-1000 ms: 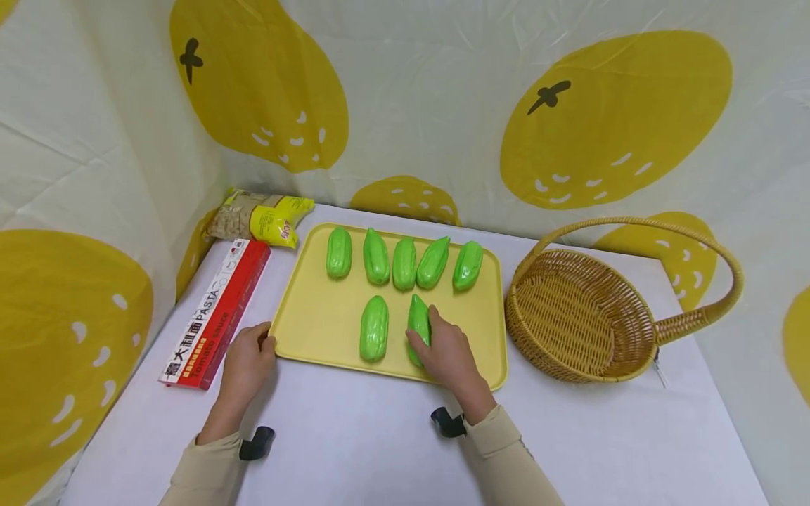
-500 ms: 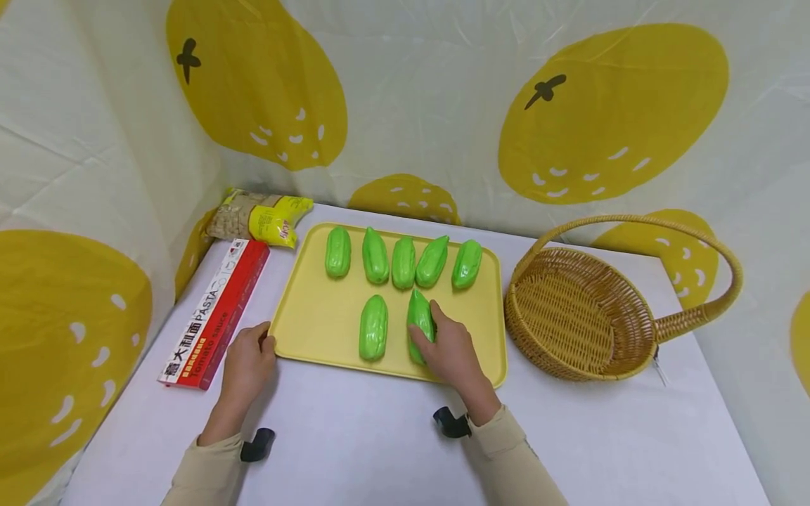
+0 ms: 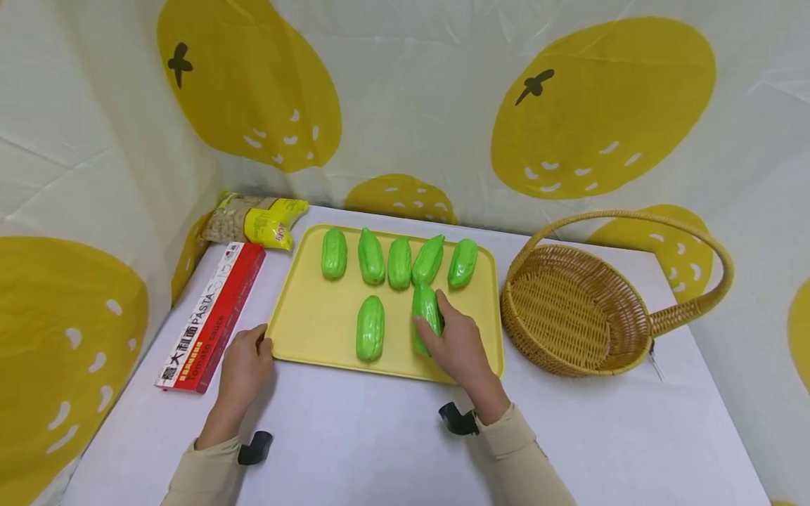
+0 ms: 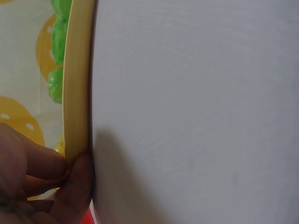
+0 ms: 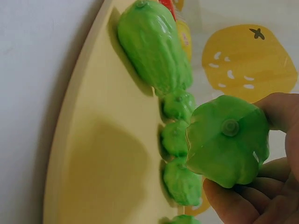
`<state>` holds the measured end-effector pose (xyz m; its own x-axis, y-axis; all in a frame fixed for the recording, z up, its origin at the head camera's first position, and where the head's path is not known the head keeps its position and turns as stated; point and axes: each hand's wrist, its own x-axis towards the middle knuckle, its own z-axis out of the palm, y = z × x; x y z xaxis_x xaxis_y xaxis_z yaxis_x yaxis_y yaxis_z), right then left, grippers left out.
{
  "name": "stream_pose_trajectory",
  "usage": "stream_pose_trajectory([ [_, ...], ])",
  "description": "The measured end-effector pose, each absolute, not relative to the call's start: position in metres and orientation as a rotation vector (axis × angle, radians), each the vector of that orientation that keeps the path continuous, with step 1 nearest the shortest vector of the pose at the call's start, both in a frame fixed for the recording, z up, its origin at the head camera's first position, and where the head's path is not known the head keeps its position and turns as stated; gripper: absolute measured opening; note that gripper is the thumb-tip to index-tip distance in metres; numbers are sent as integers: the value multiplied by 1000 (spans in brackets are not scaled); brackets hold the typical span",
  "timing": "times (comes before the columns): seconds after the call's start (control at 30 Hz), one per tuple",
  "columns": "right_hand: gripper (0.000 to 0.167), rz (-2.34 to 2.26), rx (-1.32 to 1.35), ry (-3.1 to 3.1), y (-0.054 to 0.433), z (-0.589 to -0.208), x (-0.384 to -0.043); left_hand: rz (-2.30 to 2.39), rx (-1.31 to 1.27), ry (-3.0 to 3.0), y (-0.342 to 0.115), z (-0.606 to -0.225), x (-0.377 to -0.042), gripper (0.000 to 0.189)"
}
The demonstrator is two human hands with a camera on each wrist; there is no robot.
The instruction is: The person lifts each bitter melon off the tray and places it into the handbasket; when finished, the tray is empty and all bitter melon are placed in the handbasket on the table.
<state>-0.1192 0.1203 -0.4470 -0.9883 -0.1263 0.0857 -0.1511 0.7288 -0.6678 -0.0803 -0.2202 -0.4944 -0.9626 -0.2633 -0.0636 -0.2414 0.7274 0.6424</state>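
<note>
A yellow tray bears several glossy green ribbed gourds, most in a row along its far side. One more gourd lies nearer the front. My right hand grips another gourd between thumb and fingers; in the right wrist view it hangs above the tray, with a shadow below. Its tip overlaps a back-row gourd in the head view; whether they touch I cannot tell. At the tray's front left corner, my left hand pinches the rim between thumb and finger.
A wicker basket with a tall arched handle stands right of the tray. Left of it lies a red and white pasta box, with a yellow plastic bag behind. A patterned curtain closes off the back.
My right hand has taken hold of the front right gourd and raised it, shifting slightly right and away from me. My left hand stays on the tray corner. The head view has tilted slightly.
</note>
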Motion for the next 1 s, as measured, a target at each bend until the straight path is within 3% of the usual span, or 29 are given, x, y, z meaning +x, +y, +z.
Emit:
stream_pose_trajectory([
  [1.0, 72, 1083, 144, -2778, 171, -417, -107, -1095, 437, -2895, -220, -494, -79, 42],
])
